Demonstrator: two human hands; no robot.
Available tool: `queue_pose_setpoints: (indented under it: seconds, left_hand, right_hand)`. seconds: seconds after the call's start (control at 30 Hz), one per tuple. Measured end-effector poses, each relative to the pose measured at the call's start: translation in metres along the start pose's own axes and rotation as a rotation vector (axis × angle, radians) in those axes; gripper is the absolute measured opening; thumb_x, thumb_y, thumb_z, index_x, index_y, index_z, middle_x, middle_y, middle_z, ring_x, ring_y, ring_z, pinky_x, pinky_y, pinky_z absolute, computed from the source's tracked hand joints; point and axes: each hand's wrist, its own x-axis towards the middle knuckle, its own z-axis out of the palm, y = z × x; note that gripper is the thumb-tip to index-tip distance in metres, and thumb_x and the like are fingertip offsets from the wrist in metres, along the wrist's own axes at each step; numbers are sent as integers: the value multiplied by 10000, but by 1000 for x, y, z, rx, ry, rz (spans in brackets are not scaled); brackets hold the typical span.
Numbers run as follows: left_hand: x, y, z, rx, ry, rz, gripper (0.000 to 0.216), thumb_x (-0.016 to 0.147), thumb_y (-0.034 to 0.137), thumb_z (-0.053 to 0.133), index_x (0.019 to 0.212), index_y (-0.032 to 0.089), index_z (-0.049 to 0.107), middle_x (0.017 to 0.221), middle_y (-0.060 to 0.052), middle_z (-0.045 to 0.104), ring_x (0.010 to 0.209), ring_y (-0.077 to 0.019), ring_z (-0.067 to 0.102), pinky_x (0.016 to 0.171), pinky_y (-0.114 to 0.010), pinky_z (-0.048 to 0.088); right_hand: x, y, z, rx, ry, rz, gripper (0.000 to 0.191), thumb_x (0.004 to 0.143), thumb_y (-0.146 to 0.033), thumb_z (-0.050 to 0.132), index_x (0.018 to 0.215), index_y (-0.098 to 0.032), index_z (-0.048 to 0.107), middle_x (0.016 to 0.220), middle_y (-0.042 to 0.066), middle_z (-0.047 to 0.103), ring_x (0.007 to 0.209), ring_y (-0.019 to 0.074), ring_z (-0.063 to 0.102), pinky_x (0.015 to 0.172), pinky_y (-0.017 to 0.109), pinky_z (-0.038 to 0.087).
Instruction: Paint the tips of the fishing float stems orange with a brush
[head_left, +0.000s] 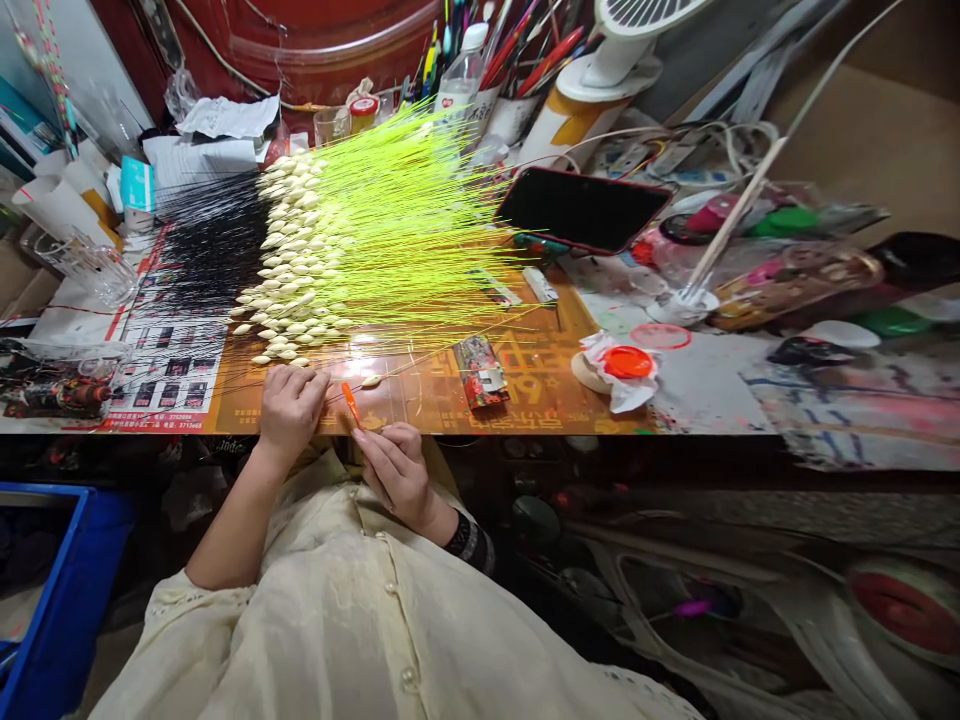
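Note:
Near the table's front edge, my left hand point(292, 405) is closed, fingers bent together around the thin stem of a single fishing float point(371, 381). The float's pale oval body lies just right of the fingers, above the table. My right hand point(397, 465) pinches a slim orange stick point(350, 402) that points up and left between the two hands; its exact kind I cannot make out. Beyond the left hand lie many more fishing floats point(296, 250) in rows, cream bodies together, black stems to the left and yellow-green tips fanning right.
On the amber-coloured table sheet point(405, 405) lies a paint-stained small box point(480, 372). To the right are a pot with orange paint point(628, 362) and a propped phone point(585, 208). A bottle point(461, 75), brushes and a white fan point(637, 25) stand behind. A blue crate point(97, 570) sits lower left.

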Motion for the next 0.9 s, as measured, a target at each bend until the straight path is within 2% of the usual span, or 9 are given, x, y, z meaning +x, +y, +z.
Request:
queue_pose_setpoints:
  seconds: [0.53,0.73,0.9]
  left_hand:
    - [-1,1,-1,-9,-11,-23,226,1003,273,536,1078,222,744,955,-91,741,930,-222,621,894,-403,443]
    - [-1,0,-1,6,-7,-12,200,996,259,552,1066,223,736,954,-81,740,920,-220,610,883,-395,432]
    - [0,0,-2,15,7,2,194,992,248,557,1058,220,736,949,-79,738,918,-222,608,879,-387,427]
  right_hand:
    - [-2,-2,5,-18,-53,27,599,989,-188,543,1567,-220,388,1133,86,734,1039,217,594,977,429,503]
    - [-2,-2,6,-41,-57,25,570,992,-156,502,1552,-218,414,1141,101,729,997,223,615,952,440,511]
    - [6,-5,3,-38,-5,8,650,955,-95,547,1572,-195,369,1094,99,739,969,221,600,919,423,527]
